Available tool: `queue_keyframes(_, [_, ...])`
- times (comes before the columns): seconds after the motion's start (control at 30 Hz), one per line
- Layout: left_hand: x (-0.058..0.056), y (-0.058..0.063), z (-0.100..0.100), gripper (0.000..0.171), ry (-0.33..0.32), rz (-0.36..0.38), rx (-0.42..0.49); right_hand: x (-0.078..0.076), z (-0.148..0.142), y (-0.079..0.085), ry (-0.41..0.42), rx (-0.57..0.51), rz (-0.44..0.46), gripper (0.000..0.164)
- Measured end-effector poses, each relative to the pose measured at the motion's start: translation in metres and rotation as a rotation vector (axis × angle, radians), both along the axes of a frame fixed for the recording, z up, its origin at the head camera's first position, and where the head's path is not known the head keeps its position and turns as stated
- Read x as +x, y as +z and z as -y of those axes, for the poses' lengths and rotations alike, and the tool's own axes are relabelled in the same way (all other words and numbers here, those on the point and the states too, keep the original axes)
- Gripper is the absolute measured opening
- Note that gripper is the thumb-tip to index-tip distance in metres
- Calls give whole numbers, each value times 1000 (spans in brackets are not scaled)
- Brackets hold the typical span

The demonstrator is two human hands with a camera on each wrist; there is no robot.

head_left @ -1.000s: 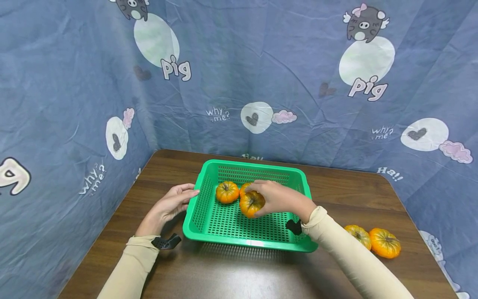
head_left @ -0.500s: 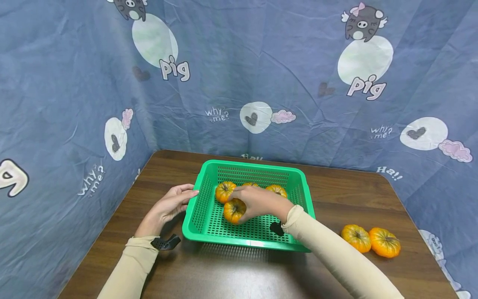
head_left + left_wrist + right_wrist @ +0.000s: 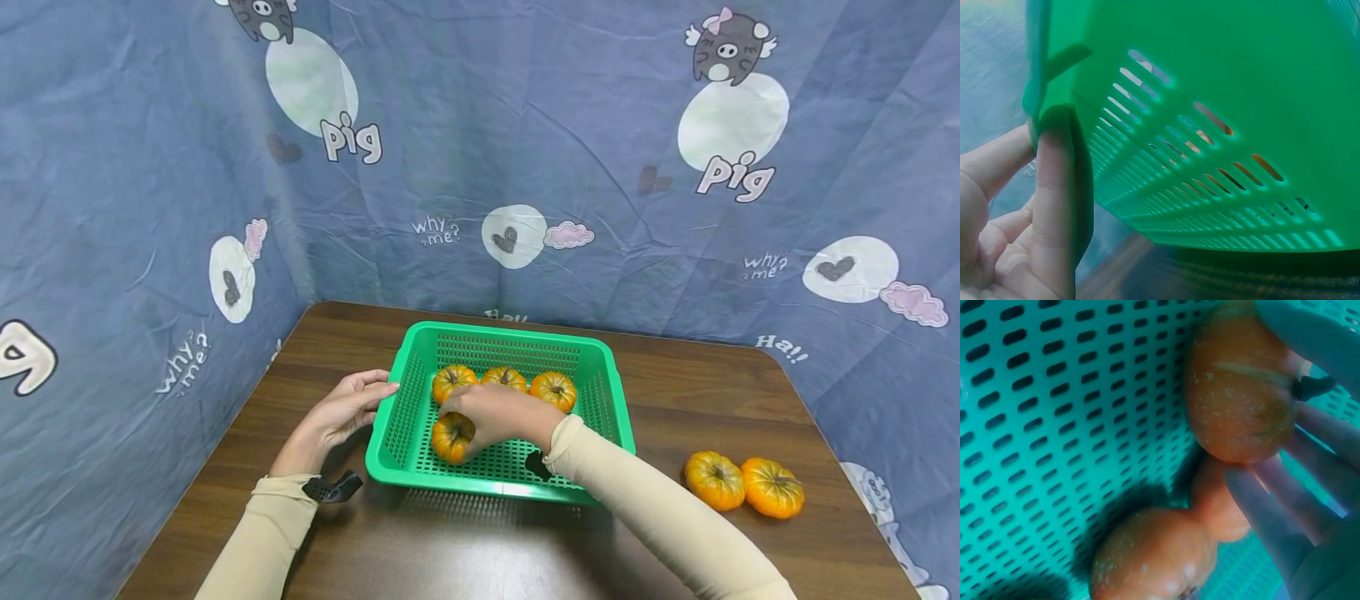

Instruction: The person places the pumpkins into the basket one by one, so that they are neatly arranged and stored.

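Note:
My right hand grips a small orange pumpkin at the front left inside the green plastic basket. In the right wrist view, fingers and thumb curve round this pumpkin, its dark stem facing the palm. Behind it, three more pumpkins sit in a row: a left one, a middle one and a right one. My left hand holds the basket's left rim. Seen from the left wrist, its fingers pinch that edge of the slotted wall.
Two pumpkins lie side by side on the wooden table right of the basket: a nearer-left one and a right one. Blue printed cloth hangs behind the table and along its left side.
My right hand has carried the pumpkin left and toward the front of the basket, uncovering the pumpkins in the back row. My left hand stays at the rim.

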State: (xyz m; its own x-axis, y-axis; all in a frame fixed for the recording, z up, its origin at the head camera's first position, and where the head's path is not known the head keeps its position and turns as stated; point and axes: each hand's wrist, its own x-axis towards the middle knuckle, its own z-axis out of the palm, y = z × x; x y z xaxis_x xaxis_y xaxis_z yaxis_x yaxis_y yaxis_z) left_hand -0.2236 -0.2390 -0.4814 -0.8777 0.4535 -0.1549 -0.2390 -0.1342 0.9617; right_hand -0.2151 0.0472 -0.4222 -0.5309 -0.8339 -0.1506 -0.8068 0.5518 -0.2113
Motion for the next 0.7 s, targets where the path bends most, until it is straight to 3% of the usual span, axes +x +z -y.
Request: queue_keyframes(0.7, [1,1,-1,13,-1,-6,5,0,8,-1,17,-25,-18,59])
